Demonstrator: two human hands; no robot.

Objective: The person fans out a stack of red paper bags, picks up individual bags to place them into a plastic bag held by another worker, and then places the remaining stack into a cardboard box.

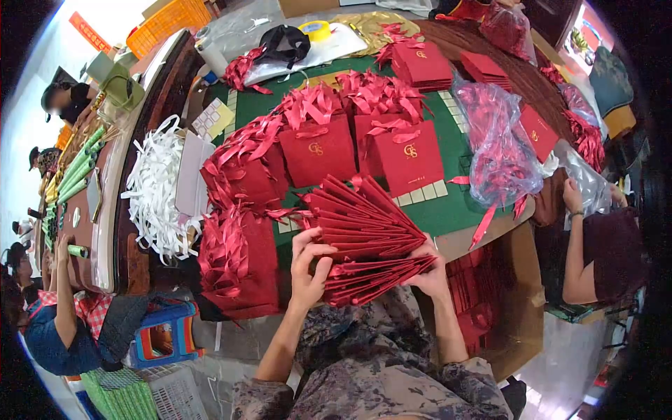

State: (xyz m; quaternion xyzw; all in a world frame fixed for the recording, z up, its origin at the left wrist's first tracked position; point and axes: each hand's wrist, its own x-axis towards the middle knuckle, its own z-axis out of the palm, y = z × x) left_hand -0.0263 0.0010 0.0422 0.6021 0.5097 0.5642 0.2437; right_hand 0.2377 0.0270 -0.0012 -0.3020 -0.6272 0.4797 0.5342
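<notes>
A thick stack of folded red paper bags (364,224), fanned out at its left side, is held above my lap. My right hand (430,271) grips the gathered right end of the stack. At the fanned side, my left hand (309,269) has its fingers bent and spread, with the fingertips at the edges of the bags. Just beyond the stack, red bags with gold lettering (318,155) and red ribbons stand on the green mat (280,91). More ribboned red bags (241,259) lie to the left of my left hand.
White ribbons (161,189) hang at the left. A plastic bag of red ribbons (497,147) lies at the right, above an open cardboard box (521,301). Yellow tape (315,30) and a black cap (284,46) are at the back. People sit at both sides.
</notes>
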